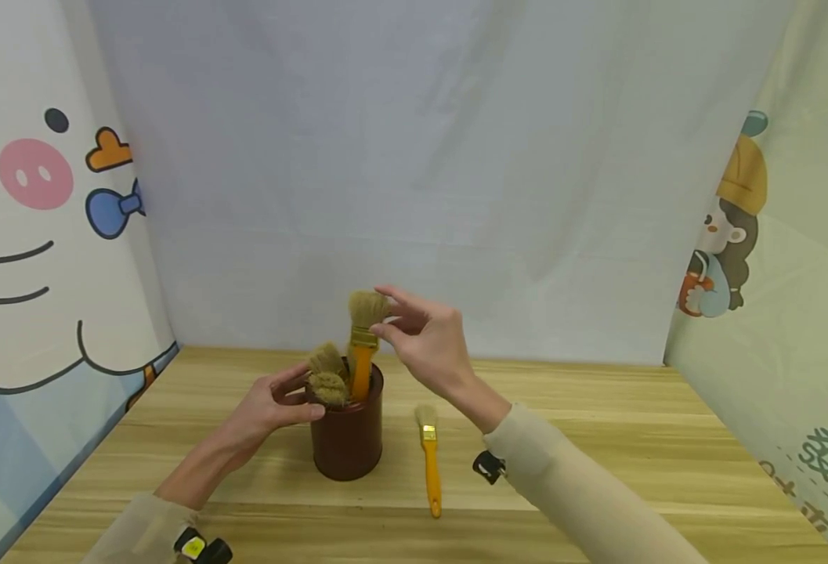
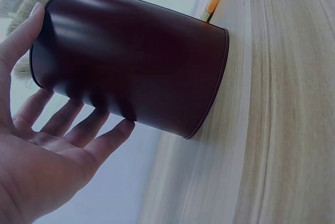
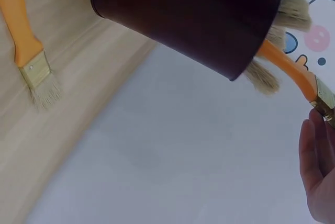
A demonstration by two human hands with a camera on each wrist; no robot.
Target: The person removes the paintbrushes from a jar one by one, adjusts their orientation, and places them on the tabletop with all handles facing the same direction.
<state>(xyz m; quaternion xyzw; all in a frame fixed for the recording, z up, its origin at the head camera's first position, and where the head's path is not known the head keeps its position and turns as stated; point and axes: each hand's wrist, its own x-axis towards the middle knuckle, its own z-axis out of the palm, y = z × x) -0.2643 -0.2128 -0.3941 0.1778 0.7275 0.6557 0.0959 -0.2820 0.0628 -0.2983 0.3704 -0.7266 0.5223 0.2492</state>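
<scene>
A paintbrush with an orange handle, metal ferrule and pale bristles stands bristles-up in a dark brown can, its handle reaching down past the rim. The right hand pinches this brush from the right, thumb and fingertips at the ferrule and lower bristles. Beside the handle, more bristle heads poke out of the can's mouth, most of them crowded toward its left side.

The can is upright, and the left hand holds it from the left: the thumb lies at the rim near the bristles, and the other fingers bend against the side wall, as the left wrist view shows.

To the right of the can, apart from it, a loose brush lies flat, bristles pointing away from the person and orange handle toward them. Can and loose brush both rest on a wood-grained surface.

Both forearms wear light sleeves, with a small black device at the right wrist. Behind hangs a greyish-white cloth, flanked by a left panel and a right panel printed with cartoon figures.
</scene>
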